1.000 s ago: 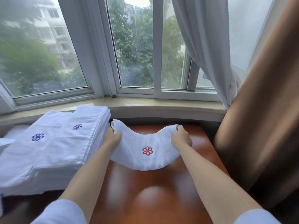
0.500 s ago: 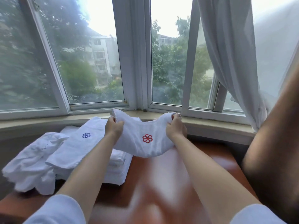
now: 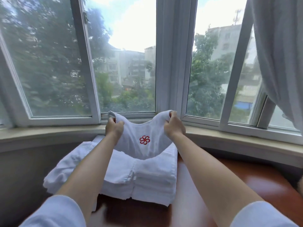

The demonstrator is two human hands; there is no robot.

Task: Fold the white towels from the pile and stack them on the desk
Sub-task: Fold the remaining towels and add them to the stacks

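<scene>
Person, head-camera view. Two arms visible, bare from the short sleeves down to the hands. Left sleeve [image 3: 55, 212]: pale, whitish-blue fabric, plain, with a rounded hem ending above the elbow. Right sleeve [image 3: 260, 215]: same fabric and cut (edges blurred). Left hand [image 3: 114, 128] and right hand [image 3: 174, 126]: bare; no gloves, rings, watch or bands seen.

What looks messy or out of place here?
The stack on the desk is untidy: its top towel lies skewed, overhanging the front. A crumpled towel slumps at its left. Both hands hold a folded towel.
</scene>
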